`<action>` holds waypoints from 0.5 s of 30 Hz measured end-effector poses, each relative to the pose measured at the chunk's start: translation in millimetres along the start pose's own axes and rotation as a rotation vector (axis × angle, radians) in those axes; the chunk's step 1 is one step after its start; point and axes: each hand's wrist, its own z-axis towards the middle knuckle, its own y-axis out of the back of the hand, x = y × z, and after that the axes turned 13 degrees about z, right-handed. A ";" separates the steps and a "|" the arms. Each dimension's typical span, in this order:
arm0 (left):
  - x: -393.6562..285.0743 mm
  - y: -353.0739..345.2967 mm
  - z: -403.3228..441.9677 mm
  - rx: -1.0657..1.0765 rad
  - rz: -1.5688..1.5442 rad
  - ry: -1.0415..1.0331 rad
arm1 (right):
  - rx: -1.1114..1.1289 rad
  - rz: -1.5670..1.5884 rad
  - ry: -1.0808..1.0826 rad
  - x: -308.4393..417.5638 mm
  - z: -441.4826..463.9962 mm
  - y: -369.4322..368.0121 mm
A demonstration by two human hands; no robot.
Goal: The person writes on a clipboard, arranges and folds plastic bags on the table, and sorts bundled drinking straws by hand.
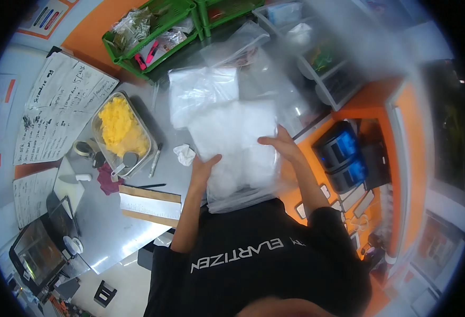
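Note:
Both hands hold a clear plastic bag with white, soft-looking contents close in front of the black shirt. My left hand grips its left edge, thumb on top. On the opposite edge, my right hand is closed round the plastic, its thumb also on the upper face. Partly under the bag's far end, another white plastic-wrapped pack lies on the metal table. A crumpled white tissue rests just left of my left hand. The fingers beneath the bag are hidden.
A clear tub of yellow food stands left, near a pen and a printed paper. Green baskets line the back. Clear drawers stand back right; dark devices sit on an orange surface at right.

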 end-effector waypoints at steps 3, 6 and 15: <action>0.1 17.6 -4.9 0.115 -0.082 -0.045 | -0.007 0.035 0.147 51.4 -53.6 -5.5; 20.0 26.2 -6.6 0.223 -0.258 -0.059 | 0.010 0.298 0.087 24.6 -64.4 38.7; 13.1 14.0 73.4 0.554 -0.410 0.189 | -0.264 0.355 0.095 11.2 -76.9 41.9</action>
